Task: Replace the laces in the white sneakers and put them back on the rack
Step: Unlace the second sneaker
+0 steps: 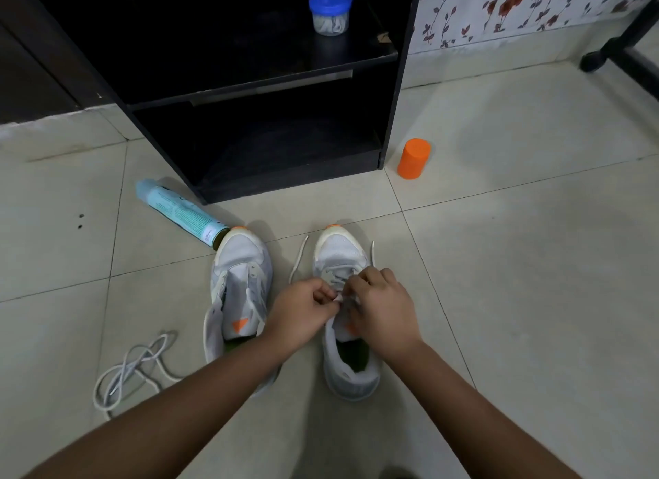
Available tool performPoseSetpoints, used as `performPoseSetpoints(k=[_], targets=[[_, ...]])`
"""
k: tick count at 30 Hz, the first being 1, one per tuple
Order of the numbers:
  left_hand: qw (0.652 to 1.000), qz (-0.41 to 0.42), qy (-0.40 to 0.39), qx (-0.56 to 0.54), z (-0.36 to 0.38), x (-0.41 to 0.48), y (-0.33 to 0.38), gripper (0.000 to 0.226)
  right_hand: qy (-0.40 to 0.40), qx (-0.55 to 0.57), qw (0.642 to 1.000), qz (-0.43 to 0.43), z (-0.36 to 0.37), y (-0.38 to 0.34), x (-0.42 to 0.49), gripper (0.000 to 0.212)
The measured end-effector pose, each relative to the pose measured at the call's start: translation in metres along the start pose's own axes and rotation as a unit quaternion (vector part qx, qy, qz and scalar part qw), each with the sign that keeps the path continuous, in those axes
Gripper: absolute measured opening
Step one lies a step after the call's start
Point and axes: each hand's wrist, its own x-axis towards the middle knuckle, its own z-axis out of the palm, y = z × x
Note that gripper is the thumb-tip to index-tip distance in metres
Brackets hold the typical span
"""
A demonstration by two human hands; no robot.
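Two white sneakers with orange toe tips stand side by side on the tiled floor, toes pointing at the rack. The left sneaker has an open tongue and no lace that I can make out. Over the right sneaker both my hands meet at the eyelets. My left hand pinches a white lace at mid-shoe, and my right hand pinches the lace beside it. The lace's two ends trail out on either side of the toe. A loose lace lies coiled on the floor at the left.
The black shoe rack stands ahead; a blue-lidded jar sits on its upper shelf. A pale blue spray can lies on the floor touching the left sneaker's toe. An orange cylinder stands to the right of the rack.
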Motion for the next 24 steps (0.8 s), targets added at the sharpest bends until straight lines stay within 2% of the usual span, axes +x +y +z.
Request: performPoseSetpoints(k=[4, 7, 9, 10, 11, 12, 13, 15, 17, 19, 20, 22, 24], targets=[[0.995, -0.046, -0.008, -0.086, 0.0, 0.001, -0.001, 0.007, 0.036, -0.052, 0.997, -0.035, 0.002, -0.009, 0.006, 0.019], [0.992, -0.057, -0.003, -0.11, 0.002, 0.0, -0.003, 0.005, 0.044, -0.034, 0.998, -0.029, 0.002, -0.006, 0.004, 0.013], [0.991, -0.06, -0.003, -0.118, 0.002, 0.0, -0.005, 0.007, 0.036, 0.089, 0.992, 0.082, 0.0, 0.002, 0.004, 0.007], [0.991, -0.062, -0.004, -0.119, 0.002, 0.0, -0.007, 0.009, 0.031, 0.197, 0.965, 0.171, -0.001, 0.009, 0.007, 0.006], [0.99, -0.065, -0.004, -0.124, 0.001, 0.0, -0.008, 0.01, 0.023, 0.302, 0.92, 0.25, -0.002, 0.017, 0.011, 0.007], [0.989, -0.068, -0.005, -0.134, 0.0, 0.0, -0.009, 0.011, 0.012, 0.367, 0.881, 0.297, -0.002, 0.023, 0.013, 0.006], [0.987, -0.069, -0.005, -0.142, 0.0, 0.0, -0.01, 0.011, -0.002, 0.372, 0.876, 0.308, -0.003, 0.027, 0.014, 0.007], [0.987, -0.069, -0.006, -0.147, 0.001, 0.0, -0.011, 0.011, 0.009, 0.292, 0.928, 0.23, -0.007, 0.026, 0.009, 0.025], [0.986, -0.067, -0.008, -0.15, 0.002, 0.0, -0.011, 0.007, 0.035, 0.189, 0.977, 0.095, -0.015, 0.014, 0.006, 0.035], [0.986, -0.066, -0.008, -0.151, 0.003, 0.001, -0.01, 0.004, 0.027, 0.079, 0.996, -0.04, -0.015, 0.003, 0.005, 0.034], [0.986, -0.067, -0.008, -0.15, 0.003, 0.001, -0.01, 0.003, 0.02, 0.03, 0.996, -0.081, -0.01, 0.0, 0.005, 0.03], [0.987, -0.068, -0.006, -0.147, 0.003, 0.001, -0.01, 0.004, 0.023, -0.027, 0.995, -0.095, -0.003, -0.002, 0.006, 0.024], [0.987, -0.067, -0.001, -0.145, 0.003, 0.001, -0.01, 0.006, 0.046, -0.001, 0.997, -0.069, -0.002, 0.002, 0.008, 0.015]])
